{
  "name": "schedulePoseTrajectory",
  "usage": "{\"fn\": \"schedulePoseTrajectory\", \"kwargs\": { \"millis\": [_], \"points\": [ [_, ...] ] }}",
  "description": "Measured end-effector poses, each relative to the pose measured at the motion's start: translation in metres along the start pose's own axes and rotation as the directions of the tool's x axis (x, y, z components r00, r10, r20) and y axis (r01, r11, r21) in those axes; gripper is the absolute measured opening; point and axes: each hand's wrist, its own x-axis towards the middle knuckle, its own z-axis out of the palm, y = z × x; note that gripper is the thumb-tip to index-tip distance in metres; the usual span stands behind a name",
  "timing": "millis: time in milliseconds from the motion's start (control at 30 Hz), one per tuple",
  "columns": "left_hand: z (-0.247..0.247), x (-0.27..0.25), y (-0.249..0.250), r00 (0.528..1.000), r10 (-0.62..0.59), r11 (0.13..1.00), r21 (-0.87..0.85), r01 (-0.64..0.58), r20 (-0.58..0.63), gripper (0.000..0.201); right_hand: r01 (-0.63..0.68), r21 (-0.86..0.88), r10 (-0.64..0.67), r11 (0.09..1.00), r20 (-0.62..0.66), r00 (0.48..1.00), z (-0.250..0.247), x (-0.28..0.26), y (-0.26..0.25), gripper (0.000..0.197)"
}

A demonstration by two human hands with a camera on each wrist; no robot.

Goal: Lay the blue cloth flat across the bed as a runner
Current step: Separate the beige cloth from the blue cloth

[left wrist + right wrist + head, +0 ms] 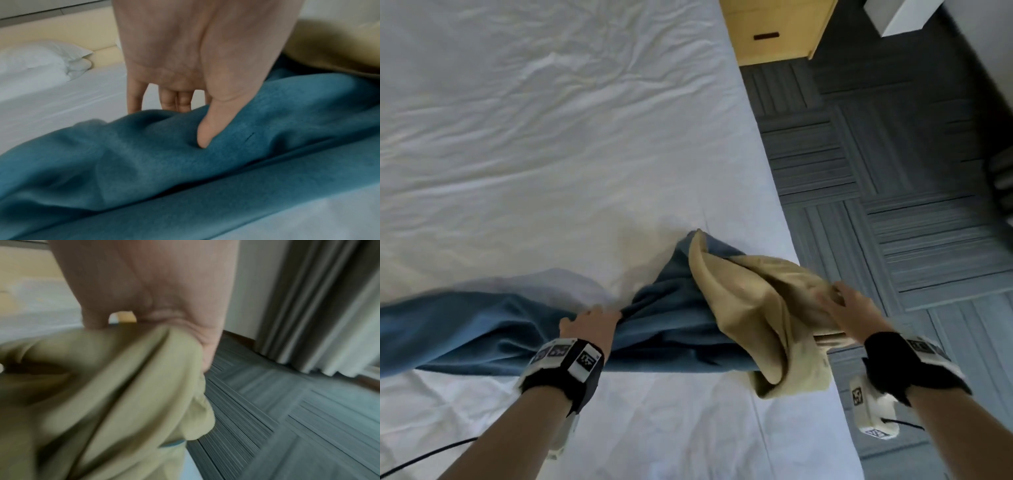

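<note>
Blue fleece runs left to right over the near part of the bed (pixel 551 137): the blue cloth (pixel 465 335), bunched, its tan underside turned up at the right edge. Left hand (pixel 590 323) grips mid-length; right hand (pixel 849 315) clutches the tan end, nearer the overhang.

your right hand (pixel 148 288) grips a bunched fold of tan fabric (pixel 102 394), blurred, with a thin sliver of blue edge (pixel 172 443) showing low down, above grey ribbed carpet tiles (pixel 287 418) and grey curtains (pixel 308 305) beyond.
</note>
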Motion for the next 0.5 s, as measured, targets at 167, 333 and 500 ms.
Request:
{"fn": "schedulePoseTrajectory", "kwargs": {
  "millis": [167,333,500],
  "points": [
    [-0.003,-0.006,0.035,0.991,0.09,0.996,0.019,-0.089,-0.096,0.071,-0.053,-0.198,0.073,0.979,0.096,0.993,0.001,-0.004,0.026,0.068],
    [-0.003,-0.008,0.082,0.936,0.281,0.95,-0.08,-0.303,-0.212,0.093,-0.027,0.003,0.027,1.0,0.136,0.99,0.029,-0.002,-0.008,0.112],
    [0.004,-0.002,0.097,0.947,0.301,0.95,-0.054,-0.309,-0.113,0.097,0.045,-0.216,-0.038,0.975,0.037,0.999,0.054,-0.01,-0.004,0.044]
  ]
}}
